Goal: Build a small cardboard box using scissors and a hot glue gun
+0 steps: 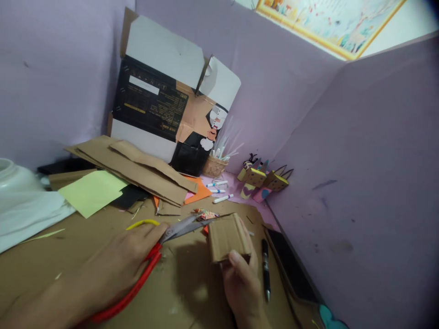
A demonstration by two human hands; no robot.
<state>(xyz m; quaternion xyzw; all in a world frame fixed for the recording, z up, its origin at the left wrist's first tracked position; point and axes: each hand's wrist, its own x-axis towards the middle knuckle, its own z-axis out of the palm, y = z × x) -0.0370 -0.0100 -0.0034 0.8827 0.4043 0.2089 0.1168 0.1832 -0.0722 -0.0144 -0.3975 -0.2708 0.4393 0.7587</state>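
My left hand (137,249) is closed around the handles of a pair of scissors (181,228), one grip red and the other yellow. The grey blades are slightly apart and point right, their tips close to the upper left edge of a small cardboard box (226,237). Whether a tip touches the box I cannot tell. My right hand (243,283) grips this brown box, with the thumb on its near edge and the fingers behind its right side. Just beyond the blades lies a small multicoloured wrapped piece (206,214) on the cardboard-covered table.
Cardboard strips (137,169), yellow-green paper (92,192) and orange paper (199,192) lie at the back left. A flattened printed box (154,96) leans on the wall. Markers (222,198), cardboard animal figures (255,178), a black pen (265,269) and a dark phone (291,265) sit rightward.
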